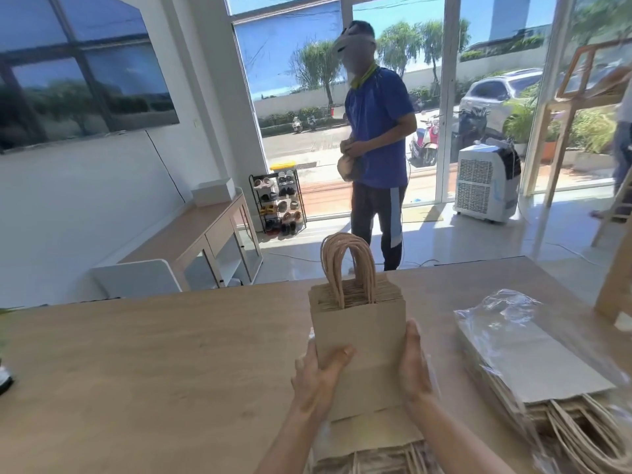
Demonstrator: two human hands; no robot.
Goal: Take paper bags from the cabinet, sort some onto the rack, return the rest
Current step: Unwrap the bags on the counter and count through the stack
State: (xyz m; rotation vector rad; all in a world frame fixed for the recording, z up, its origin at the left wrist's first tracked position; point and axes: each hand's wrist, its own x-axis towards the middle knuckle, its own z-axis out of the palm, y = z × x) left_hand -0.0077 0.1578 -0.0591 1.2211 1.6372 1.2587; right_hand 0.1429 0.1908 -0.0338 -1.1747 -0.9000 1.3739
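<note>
A stack of small brown paper bags (359, 323) with twisted paper handles stands upright above the wooden table (154, 364), handles pointing up. My left hand (318, 374) grips its left side, thumb across the front face. My right hand (413, 367) holds the right edge, fingers behind the stack. Under my wrists lies another flat pile of brown bags (372, 439), handles toward me. A further bundle of bags (533, 367) in clear plastic wrap lies on the table to the right.
A person in a blue shirt (376, 131) stands beyond the table's far edge by the glass doors. A wooden rack (615, 285) rises at the table's right edge. A low sideboard (191, 234), shoe rack (278, 203) and white air cooler (485, 183) stand on the floor behind.
</note>
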